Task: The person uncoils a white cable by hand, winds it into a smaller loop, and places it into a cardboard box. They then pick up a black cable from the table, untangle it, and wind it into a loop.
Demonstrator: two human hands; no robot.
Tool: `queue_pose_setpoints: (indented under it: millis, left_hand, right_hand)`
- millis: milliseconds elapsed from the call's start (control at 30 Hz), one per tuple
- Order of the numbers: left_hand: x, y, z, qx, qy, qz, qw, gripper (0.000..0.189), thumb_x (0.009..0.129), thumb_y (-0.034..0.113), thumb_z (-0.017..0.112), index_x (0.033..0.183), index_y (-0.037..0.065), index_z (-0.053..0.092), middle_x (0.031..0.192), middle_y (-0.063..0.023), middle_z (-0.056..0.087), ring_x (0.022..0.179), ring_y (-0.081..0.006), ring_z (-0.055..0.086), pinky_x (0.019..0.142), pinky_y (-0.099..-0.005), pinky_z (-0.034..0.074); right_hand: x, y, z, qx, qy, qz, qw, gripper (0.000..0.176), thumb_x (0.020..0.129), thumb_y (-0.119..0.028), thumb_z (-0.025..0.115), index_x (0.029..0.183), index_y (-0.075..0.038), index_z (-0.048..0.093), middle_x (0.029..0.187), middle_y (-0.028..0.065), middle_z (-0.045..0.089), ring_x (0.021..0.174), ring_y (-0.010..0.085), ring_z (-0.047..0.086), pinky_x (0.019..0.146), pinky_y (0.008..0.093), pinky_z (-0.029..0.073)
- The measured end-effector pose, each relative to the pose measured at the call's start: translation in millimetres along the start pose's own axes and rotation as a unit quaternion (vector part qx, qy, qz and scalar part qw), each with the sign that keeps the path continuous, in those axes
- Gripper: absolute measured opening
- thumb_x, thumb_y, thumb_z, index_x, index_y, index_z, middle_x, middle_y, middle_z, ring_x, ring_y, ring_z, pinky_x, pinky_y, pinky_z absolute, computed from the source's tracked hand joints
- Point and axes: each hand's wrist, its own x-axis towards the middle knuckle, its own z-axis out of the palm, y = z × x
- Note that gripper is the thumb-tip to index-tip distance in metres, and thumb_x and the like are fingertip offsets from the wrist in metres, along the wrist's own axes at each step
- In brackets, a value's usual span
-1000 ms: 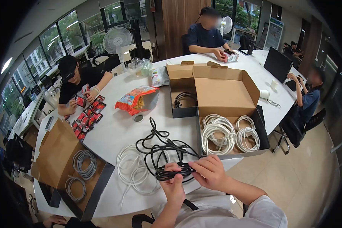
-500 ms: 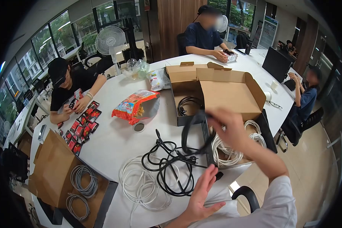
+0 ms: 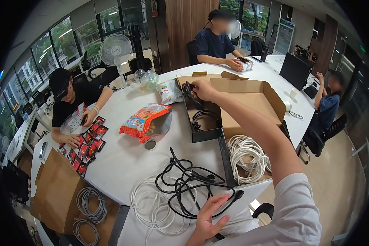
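Observation:
My right hand (image 3: 204, 90) is closed on a coiled black cable (image 3: 188, 95), held above the far open cardboard box (image 3: 191, 123). Inside that box lies another black cable coil (image 3: 205, 120). My left hand (image 3: 210, 219) is open near the table's front edge, fingers stretched and holding nothing. Just beyond it a loose tangle of black power cables (image 3: 184, 184) lies on the table, with a plug end (image 3: 238, 194) close to my fingers. Loose white cables (image 3: 151, 201) lie left of and partly under the black ones. Coiled white cables (image 3: 249, 160) fill the nearer box (image 3: 226, 158).
A box (image 3: 55, 192) at the lower left holds grey cable coils (image 3: 91, 205). An orange snack bag (image 3: 141, 123) stands mid-table beside a round lid (image 3: 150, 145). One person (image 3: 76, 98) handles red packets (image 3: 92, 141) at left; another sits across. A monitor (image 3: 293, 70) stands right.
My right hand has carried the black coil away from me, from above the white-cable box to over the far box. My left hand stays low and open. The view has shifted slightly.

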Motion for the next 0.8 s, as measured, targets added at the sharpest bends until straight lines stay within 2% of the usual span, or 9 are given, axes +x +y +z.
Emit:
queue_pose_setpoints:
  millis: [67,167,267,367,467,567,667,800]
  left_hand:
    - [-1.2,0.5,-0.8,-0.028,0.015,-0.015,0.999,0.048,0.079,0.004,0.068,0.125,-0.004,0.055,0.126,-0.0183,0.053,0.117,-0.0285,0.053,0.101,-0.0362,0.039]
    - [-1.7,-0.1,-0.8,-0.058,0.022,-0.038,0.997,0.044,0.079,0.003,0.067,0.122,-0.005,0.056,0.121,-0.0178,0.055,0.113,-0.0272,0.055,0.099,-0.0358,0.041]
    - [-4.1,-5.5,0.0,-0.067,0.008,-0.052,0.996,0.042,0.080,0.001,0.066,0.120,-0.007,0.056,0.119,-0.0188,0.054,0.112,-0.0265,0.054,0.099,-0.0375,0.041]
    - [-0.3,-0.4,3.1,-0.052,-0.004,-0.065,0.997,0.042,0.079,0.000,0.065,0.120,-0.005,0.057,0.116,-0.0175,0.056,0.109,-0.0256,0.056,0.097,-0.0366,0.042]
    - [12.4,8.5,9.7,0.045,0.018,0.033,0.998,0.032,0.093,0.017,0.059,0.120,0.001,0.058,0.099,-0.0127,0.063,0.085,-0.0253,0.062,0.078,-0.0340,0.052]
    - [-1.6,-3.0,3.9,-0.013,-0.001,-0.053,0.998,0.037,0.083,0.012,0.068,0.118,0.001,0.060,0.114,-0.0141,0.059,0.106,-0.0289,0.057,0.090,-0.0381,0.046]
    - [2.2,6.5,3.9,0.033,-0.011,-0.056,0.998,0.036,0.080,0.006,0.067,0.116,0.002,0.061,0.110,-0.0136,0.060,0.102,-0.0283,0.059,0.088,-0.0385,0.047]
    - [7.5,14.3,5.9,0.029,-0.021,-0.071,0.997,0.038,0.077,0.000,0.067,0.115,0.004,0.062,0.111,-0.0128,0.060,0.102,-0.0281,0.059,0.089,-0.0397,0.045]
  right_hand:
    - [8.7,11.1,7.3,-0.039,0.007,-0.025,0.999,0.021,0.085,-0.008,0.056,0.103,-0.005,0.067,0.089,0.0199,0.067,0.088,0.0358,0.064,0.074,0.0443,0.051]
    - [19.6,34.9,10.7,-0.149,0.006,-0.033,0.988,0.022,0.083,-0.007,0.055,0.100,-0.006,0.069,0.089,0.0188,0.067,0.087,0.0360,0.065,0.075,0.0435,0.051]
    - [21.0,53.2,10.4,-0.219,0.002,-0.084,0.972,0.028,0.079,0.000,0.057,0.105,-0.004,0.067,0.089,0.0198,0.068,0.084,0.0332,0.066,0.073,0.0400,0.052]
    - [18.3,46.1,14.3,-0.258,-0.045,-0.063,0.963,0.030,0.077,0.002,0.058,0.104,-0.005,0.068,0.090,0.0188,0.068,0.088,0.0326,0.066,0.075,0.0400,0.053]
    - [22.3,51.8,28.7,-0.304,-0.046,-0.085,0.948,0.029,0.077,0.000,0.059,0.102,-0.008,0.070,0.090,0.0167,0.069,0.088,0.0320,0.067,0.077,0.0402,0.053]
    - [29.8,49.6,37.7,-0.393,-0.116,-0.099,0.907,0.022,0.081,-0.006,0.057,0.097,-0.008,0.072,0.098,0.0168,0.069,0.096,0.0326,0.066,0.081,0.0406,0.054]
    - [26.3,37.5,43.7,-0.504,-0.125,-0.092,0.850,0.020,0.083,-0.010,0.059,0.097,-0.008,0.072,0.101,0.0131,0.070,0.097,0.0288,0.067,0.079,0.0393,0.055]
    - [23.5,33.3,50.7,-0.527,-0.126,-0.117,0.832,0.018,0.085,-0.018,0.061,0.097,-0.011,0.073,0.102,0.0086,0.070,0.098,0.0233,0.067,0.078,0.0356,0.055]
